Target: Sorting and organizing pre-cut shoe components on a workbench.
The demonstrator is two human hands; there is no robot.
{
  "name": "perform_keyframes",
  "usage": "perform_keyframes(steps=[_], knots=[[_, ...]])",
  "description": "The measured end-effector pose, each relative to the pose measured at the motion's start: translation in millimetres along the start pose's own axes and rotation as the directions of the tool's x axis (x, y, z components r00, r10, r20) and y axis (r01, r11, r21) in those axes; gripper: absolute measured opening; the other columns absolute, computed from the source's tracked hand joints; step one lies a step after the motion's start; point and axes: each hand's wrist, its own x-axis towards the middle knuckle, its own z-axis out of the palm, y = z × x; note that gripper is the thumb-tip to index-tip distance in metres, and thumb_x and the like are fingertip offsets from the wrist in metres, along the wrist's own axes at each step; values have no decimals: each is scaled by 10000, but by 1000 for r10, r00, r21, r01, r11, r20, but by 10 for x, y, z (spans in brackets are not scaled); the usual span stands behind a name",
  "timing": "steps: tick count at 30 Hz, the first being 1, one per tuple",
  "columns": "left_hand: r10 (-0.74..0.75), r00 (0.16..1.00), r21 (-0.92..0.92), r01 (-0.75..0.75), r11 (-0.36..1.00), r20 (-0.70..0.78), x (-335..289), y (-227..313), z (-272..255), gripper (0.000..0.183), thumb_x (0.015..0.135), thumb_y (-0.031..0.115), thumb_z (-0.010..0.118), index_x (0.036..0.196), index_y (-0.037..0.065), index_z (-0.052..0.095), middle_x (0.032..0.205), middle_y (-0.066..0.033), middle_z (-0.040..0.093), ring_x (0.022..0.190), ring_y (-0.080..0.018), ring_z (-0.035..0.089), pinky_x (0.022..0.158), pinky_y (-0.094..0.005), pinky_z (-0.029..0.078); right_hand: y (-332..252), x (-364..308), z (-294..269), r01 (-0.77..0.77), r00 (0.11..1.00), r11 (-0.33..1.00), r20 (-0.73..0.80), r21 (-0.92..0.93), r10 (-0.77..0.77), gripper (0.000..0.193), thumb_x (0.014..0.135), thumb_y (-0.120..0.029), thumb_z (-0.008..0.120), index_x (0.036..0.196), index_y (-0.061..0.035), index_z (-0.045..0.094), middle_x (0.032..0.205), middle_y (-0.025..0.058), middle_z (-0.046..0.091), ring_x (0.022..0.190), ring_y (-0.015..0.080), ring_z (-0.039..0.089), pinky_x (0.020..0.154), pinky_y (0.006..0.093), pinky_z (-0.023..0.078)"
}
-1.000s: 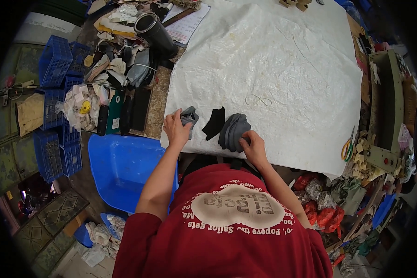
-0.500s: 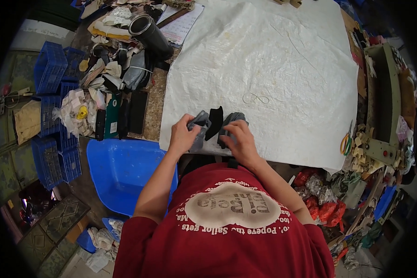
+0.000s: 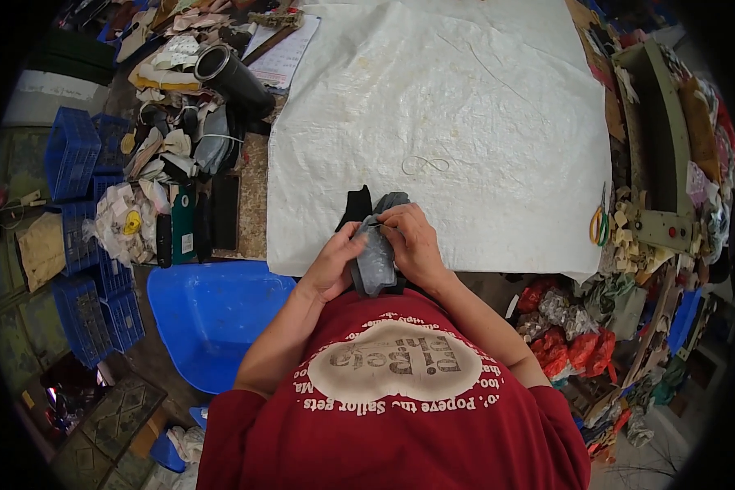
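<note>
Over the near edge of the white sheet (image 3: 482, 139), a curved grey piece of leather-like material (image 3: 376, 265) is held up between my two hands. My left hand (image 3: 332, 261) is closed on its left side. With bent fingers, my right hand (image 3: 415, 245) pinches the upper right part of it. A black cut piece (image 3: 355, 209) lies flat on the sheet just past my left hand. More grey material (image 3: 393, 200) is bunched beyond my right fingers, partly hidden by them. Whether it joins the held piece I cannot make out.
A loop of thin cord (image 3: 425, 166) lies mid-sheet, scissors (image 3: 599, 224) at its right edge. To the left are a dark cylinder (image 3: 235, 82), scrap pieces (image 3: 171, 143) and a phone-like dark slab (image 3: 226, 214). Below the table edge stands a blue tub (image 3: 212, 318).
My hands have come together and nearer to my body. Both now hold one grey piece, where earlier each hand had grey material with the black piece between them. The whole view has shifted slightly.
</note>
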Motion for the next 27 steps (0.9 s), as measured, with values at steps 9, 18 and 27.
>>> perform_keyframes(steps=[9,18,27], knots=[[-67,997,-220,60,974,-24,251,-70,95,296,908,206,490,1154,42,468,1069,-93,567,947,-188,585,814,-323,499,-274,-196,-277,198,973,960,-79,-196,-217,178,620,8,614,765,-49,527,1038,99,522,1032,328,441,838,408,383],[34,993,-90,-44,995,-114,310,95,162,330,880,150,552,1148,-5,440,1009,-133,580,878,-199,606,753,-311,521,784,-2399,-1176,-486,637,460,59,-743,769,327,706,-52,571,1021,-99,497,835,99,593,817,351,545,714,437,419],[19,996,73,-12,997,-90,337,-36,399,287,858,126,590,1100,-4,507,998,-56,583,845,-112,571,746,-257,487,302,-954,-733,-670,741,734,34,112,671,363,834,-232,600,1089,22,550,929,159,614,841,229,607,732,315,478]])
